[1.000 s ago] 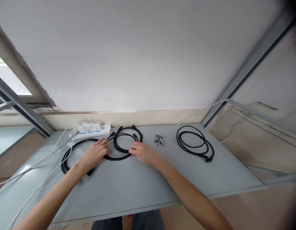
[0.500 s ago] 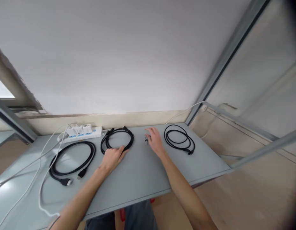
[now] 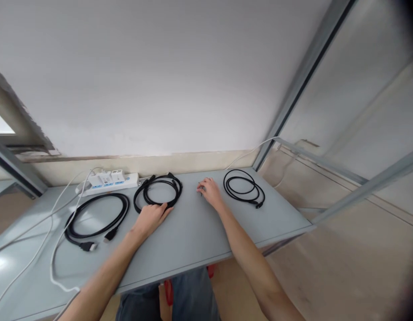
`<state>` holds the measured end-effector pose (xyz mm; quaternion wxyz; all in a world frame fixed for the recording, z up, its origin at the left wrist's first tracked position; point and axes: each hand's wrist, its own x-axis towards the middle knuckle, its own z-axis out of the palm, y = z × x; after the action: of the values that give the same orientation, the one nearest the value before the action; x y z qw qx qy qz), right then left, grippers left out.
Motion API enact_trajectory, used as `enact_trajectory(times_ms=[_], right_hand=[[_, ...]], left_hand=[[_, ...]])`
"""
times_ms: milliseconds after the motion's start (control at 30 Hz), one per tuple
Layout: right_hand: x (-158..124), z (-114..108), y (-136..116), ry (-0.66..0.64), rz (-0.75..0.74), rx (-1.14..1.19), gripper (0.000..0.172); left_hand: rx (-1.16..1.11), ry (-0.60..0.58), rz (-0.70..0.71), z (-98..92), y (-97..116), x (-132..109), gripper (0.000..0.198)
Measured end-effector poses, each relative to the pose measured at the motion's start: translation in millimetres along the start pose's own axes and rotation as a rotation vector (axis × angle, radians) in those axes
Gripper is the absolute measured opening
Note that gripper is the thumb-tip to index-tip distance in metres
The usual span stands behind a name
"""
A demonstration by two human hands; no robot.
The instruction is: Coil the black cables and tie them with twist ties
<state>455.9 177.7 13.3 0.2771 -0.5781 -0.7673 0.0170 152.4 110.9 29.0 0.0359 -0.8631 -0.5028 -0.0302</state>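
My left hand (image 3: 151, 216) lies flat on the grey table (image 3: 193, 236), its fingertips touching the near edge of the middle coiled black cable (image 3: 158, 192). My right hand (image 3: 209, 191) rests further right with fingers curled down over a small bundle of black ties that it mostly hides. A larger coiled black cable (image 3: 96, 216) with two plugs lies to the left. A third, thinner black coil (image 3: 243, 189) lies just right of my right hand.
A white power strip (image 3: 109, 183) with adapters plugged in sits at the back left against the wall. White cords (image 3: 52, 232) trail over the table's left side. Metal frame bars (image 3: 293, 84) rise at the right, where the table ends.
My right hand left the middle coil and moved right onto the small black ties. My left hand shifted from the large coil to the middle coil's near edge. The coils now lie apart.
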Motion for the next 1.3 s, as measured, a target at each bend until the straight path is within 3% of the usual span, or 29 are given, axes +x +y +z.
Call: enact_trajectory(times_ms=[267, 433, 767, 1033, 1133, 1233, 1300], right_hand=[[0, 10, 7, 0.019, 0.037, 0.020, 0.007], [3, 9, 0, 0.110, 0.007, 0.110, 0.011], [3, 6, -16, 0.267, 0.032, 0.089, 0.019], [-3, -2, -41, 0.215, 0.113, 0.118, 0.019], [-9, -1, -67, 0.174, 0.070, 0.271, 0.022], [-16, 6, -98, 0.054, 0.032, 0.622, 0.029], [-21, 12, -116, -0.033, 0.091, 0.870, 0.034]], left_hand=[[-0.033, 0.047, 0.040, 8.5, -7, -2, 0.053], [-0.031, 0.039, 0.046, 10.6, -9, -2, 0.055], [0.023, -0.011, 0.014, -4.1, -3, -1, 0.059], [0.024, -0.079, 0.018, -1.4, -5, 2, 0.051], [-0.006, -0.075, -0.003, -2.5, -3, 2, 0.044], [-0.025, -0.081, -0.013, -5.9, 0, 0, 0.037], [-0.032, -0.099, -0.017, -8.4, 2, -1, 0.037]])
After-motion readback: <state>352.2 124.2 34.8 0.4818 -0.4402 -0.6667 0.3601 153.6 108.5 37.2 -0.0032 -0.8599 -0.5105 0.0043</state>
